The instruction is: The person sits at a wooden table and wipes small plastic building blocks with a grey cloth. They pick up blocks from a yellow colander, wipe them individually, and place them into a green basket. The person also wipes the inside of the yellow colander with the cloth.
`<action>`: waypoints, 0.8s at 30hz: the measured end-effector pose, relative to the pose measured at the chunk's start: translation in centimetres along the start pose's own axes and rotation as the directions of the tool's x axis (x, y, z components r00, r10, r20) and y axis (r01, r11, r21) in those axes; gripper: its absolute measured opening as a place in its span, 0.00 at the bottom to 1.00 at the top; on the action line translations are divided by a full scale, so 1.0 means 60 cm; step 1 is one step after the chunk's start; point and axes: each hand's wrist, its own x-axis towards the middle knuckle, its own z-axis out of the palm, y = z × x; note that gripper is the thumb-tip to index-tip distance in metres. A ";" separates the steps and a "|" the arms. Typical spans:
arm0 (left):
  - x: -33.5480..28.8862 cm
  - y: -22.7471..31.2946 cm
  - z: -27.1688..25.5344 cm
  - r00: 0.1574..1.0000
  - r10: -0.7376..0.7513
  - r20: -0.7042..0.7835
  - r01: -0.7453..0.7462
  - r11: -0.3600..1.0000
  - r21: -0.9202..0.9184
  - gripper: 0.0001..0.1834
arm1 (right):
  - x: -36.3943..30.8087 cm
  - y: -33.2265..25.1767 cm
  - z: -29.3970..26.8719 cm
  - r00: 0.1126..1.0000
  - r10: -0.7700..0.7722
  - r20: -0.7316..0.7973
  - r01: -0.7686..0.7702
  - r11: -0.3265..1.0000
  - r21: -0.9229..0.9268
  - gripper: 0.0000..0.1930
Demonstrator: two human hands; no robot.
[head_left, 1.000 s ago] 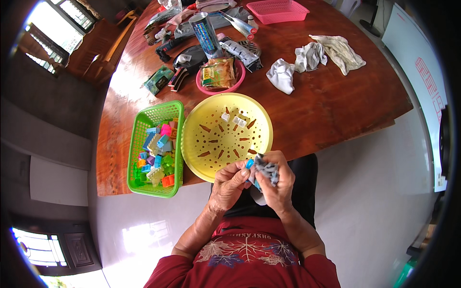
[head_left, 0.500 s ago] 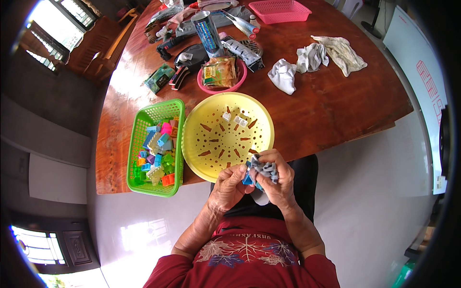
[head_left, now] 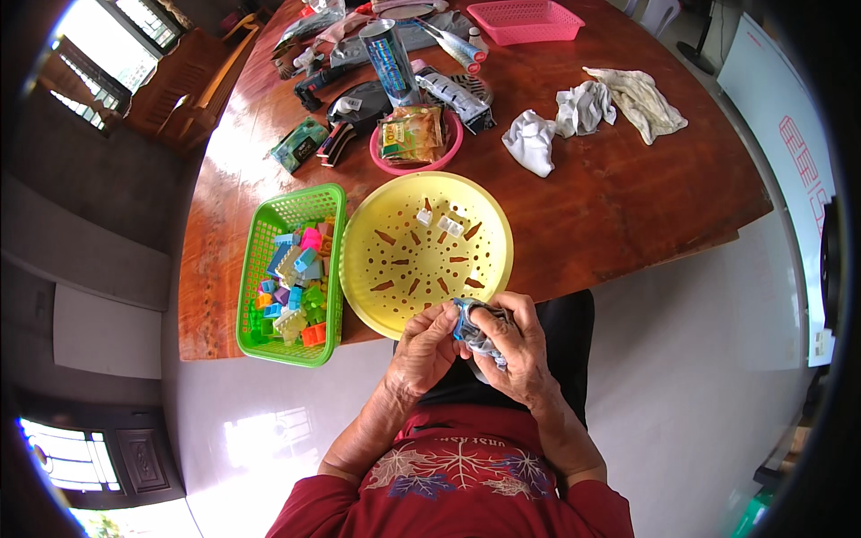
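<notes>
Close in front of me, my left hand (head_left: 425, 351) pinches a blue toy block (head_left: 460, 330), which is mostly covered by fingers and cloth. My right hand (head_left: 516, 348) is closed around a crumpled grey patterned cloth (head_left: 484, 328) pressed over the block. Both hands are at the near edge of a yellow perforated basin (head_left: 359, 296), where a few white blocks (head_left: 450, 225) lie. Left of the basin stands a green basket (head_left: 314, 357) with many coloured toy blocks (head_left: 291, 289) in it.
Behind the basin is a pink bowl (head_left: 453, 148) of packets. Crumpled white cloths (head_left: 530, 142) lie to the right on the wooden table (head_left: 619, 215). A tall can (head_left: 389, 63), a power drill (head_left: 316, 85), rackets (head_left: 453, 45) and a pink basket (head_left: 525, 31) stand farther back.
My right hand has shifted the cloth over the blue block, its fingers now pointing more to the left. Less of the block shows. My left hand has barely moved.
</notes>
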 end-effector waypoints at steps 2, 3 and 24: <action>-0.001 0.002 -0.009 1.000 0.006 0.031 -0.008 0.999 0.046 0.12 | 0.005 -0.007 -0.007 0.998 0.008 0.063 -0.006 0.999 -0.046 0.30; -0.002 0.005 -0.010 0.998 0.048 0.027 -0.051 0.991 0.121 0.12 | 0.007 -0.010 -0.011 0.995 0.013 0.095 -0.006 0.998 -0.067 0.30; -0.012 0.018 0.014 0.907 0.391 0.158 -0.418 0.785 0.457 0.15 | -0.010 -0.014 -0.023 0.908 0.291 0.301 -0.414 0.729 0.545 0.26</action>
